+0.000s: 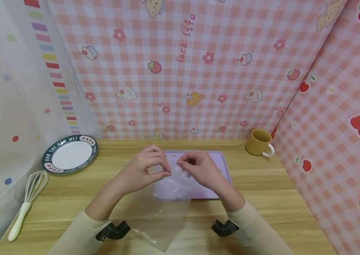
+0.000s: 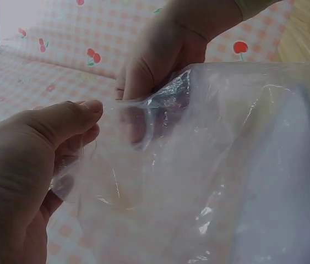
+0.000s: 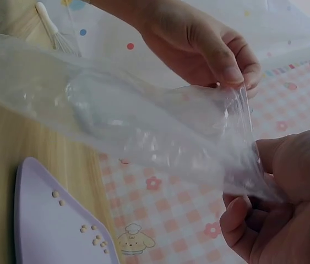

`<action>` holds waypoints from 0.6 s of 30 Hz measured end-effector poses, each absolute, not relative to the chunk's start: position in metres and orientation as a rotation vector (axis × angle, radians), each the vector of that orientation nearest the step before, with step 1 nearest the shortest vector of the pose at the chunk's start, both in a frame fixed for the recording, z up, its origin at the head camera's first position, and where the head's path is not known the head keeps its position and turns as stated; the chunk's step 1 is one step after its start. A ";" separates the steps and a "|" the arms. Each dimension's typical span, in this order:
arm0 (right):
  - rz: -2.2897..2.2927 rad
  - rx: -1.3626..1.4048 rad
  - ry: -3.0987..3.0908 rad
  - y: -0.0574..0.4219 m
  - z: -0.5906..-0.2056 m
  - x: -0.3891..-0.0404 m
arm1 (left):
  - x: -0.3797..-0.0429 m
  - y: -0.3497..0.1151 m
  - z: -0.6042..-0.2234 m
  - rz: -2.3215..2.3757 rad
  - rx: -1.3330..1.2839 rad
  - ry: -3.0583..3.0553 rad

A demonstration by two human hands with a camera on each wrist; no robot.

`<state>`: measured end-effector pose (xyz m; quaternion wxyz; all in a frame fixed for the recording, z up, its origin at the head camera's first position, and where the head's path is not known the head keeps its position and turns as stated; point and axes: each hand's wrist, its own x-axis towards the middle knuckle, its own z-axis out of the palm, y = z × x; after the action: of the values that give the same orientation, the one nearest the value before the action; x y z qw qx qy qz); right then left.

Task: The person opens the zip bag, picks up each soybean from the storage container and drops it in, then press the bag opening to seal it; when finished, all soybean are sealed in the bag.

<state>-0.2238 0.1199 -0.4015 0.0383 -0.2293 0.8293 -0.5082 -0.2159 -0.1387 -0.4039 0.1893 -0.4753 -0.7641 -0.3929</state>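
A clear plastic bag (image 1: 157,216) hangs from both hands over the lilac tray (image 1: 222,164) and the table's front part. My left hand (image 1: 148,166) pinches the bag's upper edge between thumb and fingers. My right hand (image 1: 200,169) grips the opposite side of that edge, a short way to the right. In the left wrist view, some right-hand fingers show through the film of the bag (image 2: 171,176). The right wrist view shows the bag stretched and creased between the two hands. Several small beige pieces (image 3: 83,229) lie on the tray, which the hands and bag partly cover.
A white plate with a dark green patterned rim (image 1: 47,157) lies at the back left. In front of it is a whisk (image 1: 27,202) with a cream handle. A yellow mug (image 1: 256,143) with a white handle stands at the back right. Patterned cloth walls (image 1: 173,85) border the table.
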 end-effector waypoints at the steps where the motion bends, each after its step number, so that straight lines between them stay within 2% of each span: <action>1: -1.556 -0.691 2.550 0.120 -0.402 -0.224 | -0.216 -0.139 -0.404 -1.104 -1.338 -2.149; 18: -1.608 -0.551 2.574 0.123 -0.419 -0.228 | -0.205 -0.154 -0.391 -1.074 -1.297 -2.189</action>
<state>-0.2276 0.1233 -0.4194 0.0284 -0.1786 0.8341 -0.5211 -0.2053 -0.1537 -0.3910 0.1888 -0.4611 -0.7785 -0.3817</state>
